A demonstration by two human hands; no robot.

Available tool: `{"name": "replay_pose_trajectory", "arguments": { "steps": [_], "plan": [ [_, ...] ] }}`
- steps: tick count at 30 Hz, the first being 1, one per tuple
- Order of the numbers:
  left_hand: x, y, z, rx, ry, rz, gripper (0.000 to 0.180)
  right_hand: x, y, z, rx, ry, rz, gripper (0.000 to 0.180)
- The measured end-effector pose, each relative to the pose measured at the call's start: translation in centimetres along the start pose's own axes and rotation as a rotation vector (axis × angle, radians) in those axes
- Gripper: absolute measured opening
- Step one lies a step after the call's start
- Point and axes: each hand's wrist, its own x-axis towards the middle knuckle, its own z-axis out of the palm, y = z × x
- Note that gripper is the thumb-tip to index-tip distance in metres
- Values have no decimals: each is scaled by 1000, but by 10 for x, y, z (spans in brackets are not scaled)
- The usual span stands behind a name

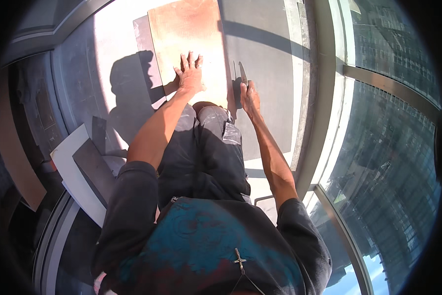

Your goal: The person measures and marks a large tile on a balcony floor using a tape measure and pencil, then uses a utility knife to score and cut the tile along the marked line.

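Observation:
A reddish-tan board [186, 24] lies in front of my knees in strong sunlight. My left hand [189, 77] presses flat on it with the fingers spread. Just past the board's right edge, my right hand [250, 98] is closed round the handle of a knife [243, 73], its blade pointing away from me. Under the knife is a large dark grey sheet [270, 113], on which the shadow of the hand and blade falls. Part of another greyish sheet [144, 44] shows beneath the board's left side.
On the left, a white panel [67, 156] and a dark grey offcut [95, 169] lean near my elbow. A long brown strip [19, 147] stands farther left. Along the right runs a metal-framed window [378, 128]. A pale frame edge [324, 98] borders the sheet.

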Motion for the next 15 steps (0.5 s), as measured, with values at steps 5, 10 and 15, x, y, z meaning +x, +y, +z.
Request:
{"name": "replay_pose_trajectory", "arguments": {
  "steps": [5,10,15],
  "plan": [
    [-4,-7,9,6,9,-8,123,22,-23,16,-38,-47,-81,33],
    [0,-11,15,25,48,10,123,29,-16,33,-176,-63,-184,37],
    [2,-5,14,49,74,30,123,-26,28,30,520,-346,419,36]
  ]
}}
